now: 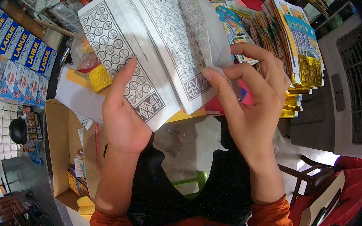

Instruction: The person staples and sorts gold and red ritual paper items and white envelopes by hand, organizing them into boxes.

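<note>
Before stacked blue-and-white cartons, white circle-printed paper sheets are clasped steady by the left hand, one corner pinched apart by the right hand.

Sheets left of packets, cartons far left

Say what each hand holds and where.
Both hands hold white paper sheets printed with black circles. The right hand pinches an upper sheet's lower corner; the left hand grips the lower sheet's bottom edge.

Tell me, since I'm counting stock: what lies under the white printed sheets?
Below the white printed sheets, a yellow paper edge and a red surface peek out. Everything further underneath is covered by the sheets.
</note>
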A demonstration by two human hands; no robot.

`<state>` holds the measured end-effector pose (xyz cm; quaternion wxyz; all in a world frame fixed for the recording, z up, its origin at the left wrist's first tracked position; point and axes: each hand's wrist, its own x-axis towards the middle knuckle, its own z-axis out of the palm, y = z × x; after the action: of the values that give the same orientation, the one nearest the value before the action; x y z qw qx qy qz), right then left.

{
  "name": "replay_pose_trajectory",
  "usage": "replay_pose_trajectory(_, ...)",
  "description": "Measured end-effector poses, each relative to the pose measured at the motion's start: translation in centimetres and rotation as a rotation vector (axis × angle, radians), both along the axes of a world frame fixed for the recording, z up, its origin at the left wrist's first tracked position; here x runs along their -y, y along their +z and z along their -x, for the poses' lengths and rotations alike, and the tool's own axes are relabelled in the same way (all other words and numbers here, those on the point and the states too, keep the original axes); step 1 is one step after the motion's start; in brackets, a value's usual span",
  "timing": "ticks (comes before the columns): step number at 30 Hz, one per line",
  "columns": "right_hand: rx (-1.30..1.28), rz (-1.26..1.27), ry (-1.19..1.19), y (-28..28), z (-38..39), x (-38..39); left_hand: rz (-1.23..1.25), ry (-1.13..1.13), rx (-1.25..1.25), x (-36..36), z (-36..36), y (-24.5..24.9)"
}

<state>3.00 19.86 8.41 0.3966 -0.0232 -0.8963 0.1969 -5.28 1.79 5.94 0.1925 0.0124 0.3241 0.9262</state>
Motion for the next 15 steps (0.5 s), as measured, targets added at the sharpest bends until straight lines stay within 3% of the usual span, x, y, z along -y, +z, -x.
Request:
replay_pose_trajectory(2,0.006,-0.012,0.004,0.13,-0.09,0.14,-0.115,-0.104,-0.004,0.27,0.12,-0.28)
replay_pose_trajectory(15,-0.129,-0.183,-0.049,0.13,-0.3,0.64,-0.087,-0.03,0.051,0.28,0.11,-0.14)
